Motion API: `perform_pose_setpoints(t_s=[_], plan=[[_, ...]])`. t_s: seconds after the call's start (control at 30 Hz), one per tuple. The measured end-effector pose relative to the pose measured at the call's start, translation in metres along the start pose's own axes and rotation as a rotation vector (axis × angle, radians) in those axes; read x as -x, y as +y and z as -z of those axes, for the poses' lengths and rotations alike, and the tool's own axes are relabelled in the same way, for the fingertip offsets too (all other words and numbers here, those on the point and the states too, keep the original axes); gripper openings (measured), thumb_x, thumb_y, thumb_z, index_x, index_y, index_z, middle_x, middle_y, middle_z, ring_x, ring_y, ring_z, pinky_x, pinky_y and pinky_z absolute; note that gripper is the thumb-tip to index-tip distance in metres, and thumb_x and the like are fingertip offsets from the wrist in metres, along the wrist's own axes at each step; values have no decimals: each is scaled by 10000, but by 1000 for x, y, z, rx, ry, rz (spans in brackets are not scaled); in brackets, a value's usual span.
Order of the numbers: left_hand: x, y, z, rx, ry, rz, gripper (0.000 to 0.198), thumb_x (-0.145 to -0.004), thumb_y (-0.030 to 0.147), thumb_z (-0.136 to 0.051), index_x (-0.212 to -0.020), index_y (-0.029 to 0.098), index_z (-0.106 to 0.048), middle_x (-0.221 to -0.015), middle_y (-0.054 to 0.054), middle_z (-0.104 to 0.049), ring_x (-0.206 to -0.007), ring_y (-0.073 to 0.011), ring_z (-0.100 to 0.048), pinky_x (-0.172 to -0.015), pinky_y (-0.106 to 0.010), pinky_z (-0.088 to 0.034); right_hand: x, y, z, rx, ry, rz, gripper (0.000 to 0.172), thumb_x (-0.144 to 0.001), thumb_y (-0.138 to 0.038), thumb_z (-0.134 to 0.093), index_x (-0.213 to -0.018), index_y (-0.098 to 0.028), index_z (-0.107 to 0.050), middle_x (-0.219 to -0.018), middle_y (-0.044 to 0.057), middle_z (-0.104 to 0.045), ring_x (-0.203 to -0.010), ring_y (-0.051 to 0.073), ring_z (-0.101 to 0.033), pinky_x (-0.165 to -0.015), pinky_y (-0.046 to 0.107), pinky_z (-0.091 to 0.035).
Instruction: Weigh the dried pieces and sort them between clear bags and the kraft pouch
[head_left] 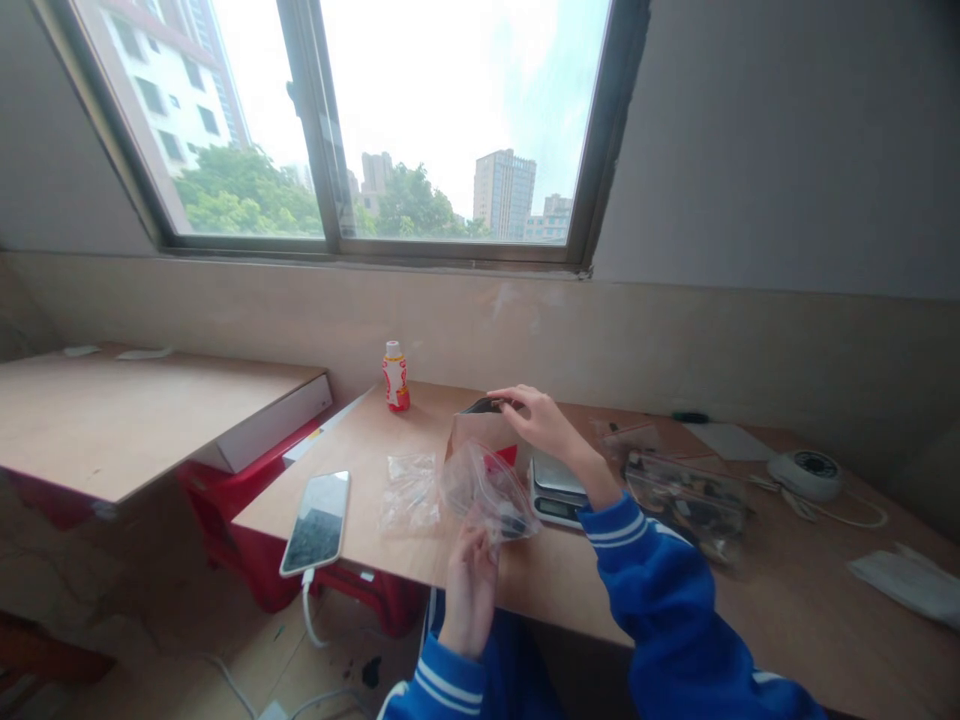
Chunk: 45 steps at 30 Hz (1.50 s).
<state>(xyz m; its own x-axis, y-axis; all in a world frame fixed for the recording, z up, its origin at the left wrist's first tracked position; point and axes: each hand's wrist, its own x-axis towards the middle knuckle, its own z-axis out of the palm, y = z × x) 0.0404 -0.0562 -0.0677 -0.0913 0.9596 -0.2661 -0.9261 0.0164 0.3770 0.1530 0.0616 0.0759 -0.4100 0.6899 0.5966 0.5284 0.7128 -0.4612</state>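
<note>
My left hand point(472, 575) is closed on the edge of a clear plastic bag point(487, 492) at the table's front edge. Behind that bag stands an open brown paper bag point(480, 432). My right hand point(538, 420) is over the paper bag's mouth, its fingers bent around something small and dark that I cannot make out. A silver scale point(559, 490) with a small display lies just right of the bags, partly under my right forearm. Flat clear plastic bags point(410, 490) lie to the left.
A phone point(319, 522) with a white cable lies at the table's left edge. Further back stands a red and white bottle point(395, 378). On the right are a filled clear bag point(686, 500), a round white device point(805, 475) and white packaging point(907, 580).
</note>
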Motion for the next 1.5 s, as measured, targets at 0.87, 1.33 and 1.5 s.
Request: perform_pose_setpoints(t_s=[0.87, 1.33, 1.5], plan=[[10, 14, -4, 18, -97, -70, 484, -800, -19, -543, -1207, 235, -600, -1249, -33, -627, -1184, -154, -567, -963, -204, -494, 74, -11, -2, -619, -658, -286, 459, -763, -405, -692, -1158, -180, -624, -1150, 82, -664, -1019, 245, -623, -877, 359, -499], [2, 13, 3, -263, -107, -136, 340, -722, 174, -744, -1056, 192, -680, -1110, -43, -695, -1098, -158, -612, -971, -216, -452, 83, -5, -2, -685, -369, -327, 375, -749, -437, -700, -978, -142, -674, -1016, 90, -695, -963, 253, -637, -879, 393, -497], [-2, 14, 9, -447, -111, -210, 357, -662, 290, -789, -981, 155, -707, -1003, -74, -721, -959, -193, -649, -899, -294, -481, 86, -6, -9, -701, -417, -371, 430, -762, -463, -682, -1052, -145, -676, -1049, 100, -697, -981, 267, -644, -909, 424, -490]])
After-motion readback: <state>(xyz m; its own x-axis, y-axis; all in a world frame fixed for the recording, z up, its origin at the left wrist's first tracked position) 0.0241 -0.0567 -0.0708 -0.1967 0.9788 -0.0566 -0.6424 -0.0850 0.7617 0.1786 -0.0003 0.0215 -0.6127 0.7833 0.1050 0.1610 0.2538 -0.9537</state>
